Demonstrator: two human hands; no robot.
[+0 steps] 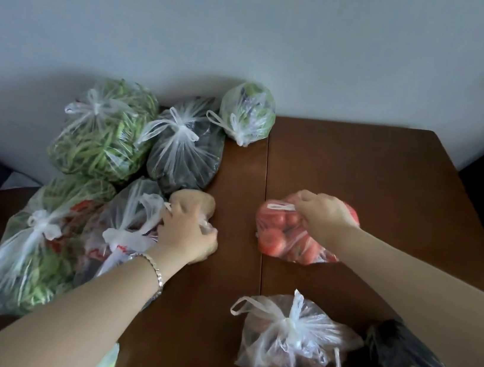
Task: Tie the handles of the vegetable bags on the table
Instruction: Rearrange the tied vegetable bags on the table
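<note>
Reaching over the brown table (361, 169), the right hand (322, 214) gripped the top of the tomato bag (282, 242). Its fingers were curled together round the gathered plastic, and one white handle loop (281, 206) stuck out to the left of the knuckles. This bag lay near the middle of the table, apart from the others. The left hand (188, 236), with a metal bracelet (156, 274) on the wrist, had its fingers closed on the thin plastic of the potato bag (192, 204). That bag touched the group of tied bags on the left side, among them the green bean bag (101, 135) by the wall. Another tied bag (284, 335) lay at the near edge, under the right forearm.
</note>
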